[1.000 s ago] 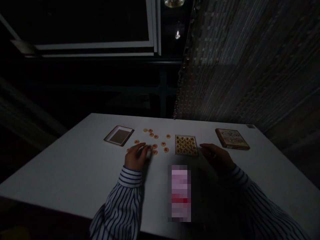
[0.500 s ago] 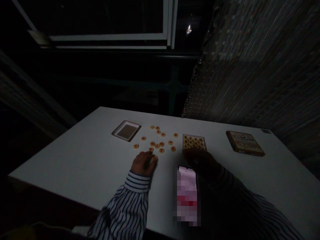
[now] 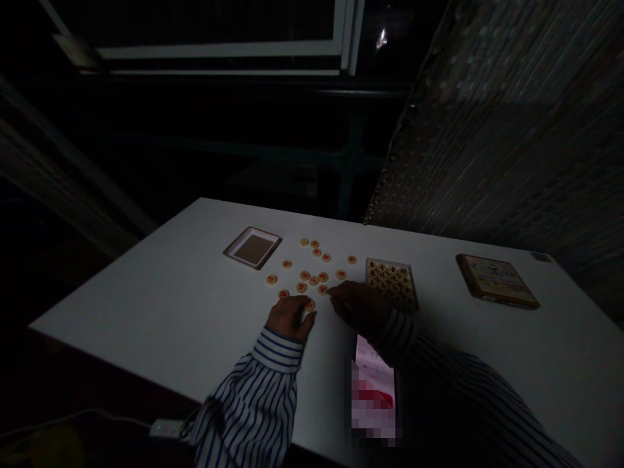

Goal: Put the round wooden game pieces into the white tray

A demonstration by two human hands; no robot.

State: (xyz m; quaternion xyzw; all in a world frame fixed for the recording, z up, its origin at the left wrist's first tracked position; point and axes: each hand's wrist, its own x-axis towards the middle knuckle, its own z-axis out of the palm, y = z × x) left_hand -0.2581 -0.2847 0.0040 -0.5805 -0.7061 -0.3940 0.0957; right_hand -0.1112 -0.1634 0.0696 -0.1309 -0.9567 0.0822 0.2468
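My left hand (image 3: 288,317) rests low over the white table, its thumb and forefinger curled around the edges of a red-marked xiangqi piece (image 3: 310,305). Another red xiangqi piece (image 3: 283,294) lies just beyond its knuckles. My right hand (image 3: 359,304) is darker, with its fingers drawn together and pointing left; what is under or between them is hidden. Close to its fingertips lies one more xiangqi piece (image 3: 322,290). Behind this hand stands an open box (image 3: 413,286) filled with rows of black-marked pieces, partly covered by the hand.
More red pieces (image 3: 314,281) are scattered beyond the hands. An open, shallow lid (image 3: 231,253) lies at the back left. A closed, printed box (image 3: 500,279) sits at the right. Under my right wrist a lit phone (image 3: 375,383) lies on the table (image 3: 146,305).
My right hand has moved left from in front of the box to the loose pieces, covering one. My left hand stays by the same piece; a piece near its knuckles now shows. The view shifted slightly.
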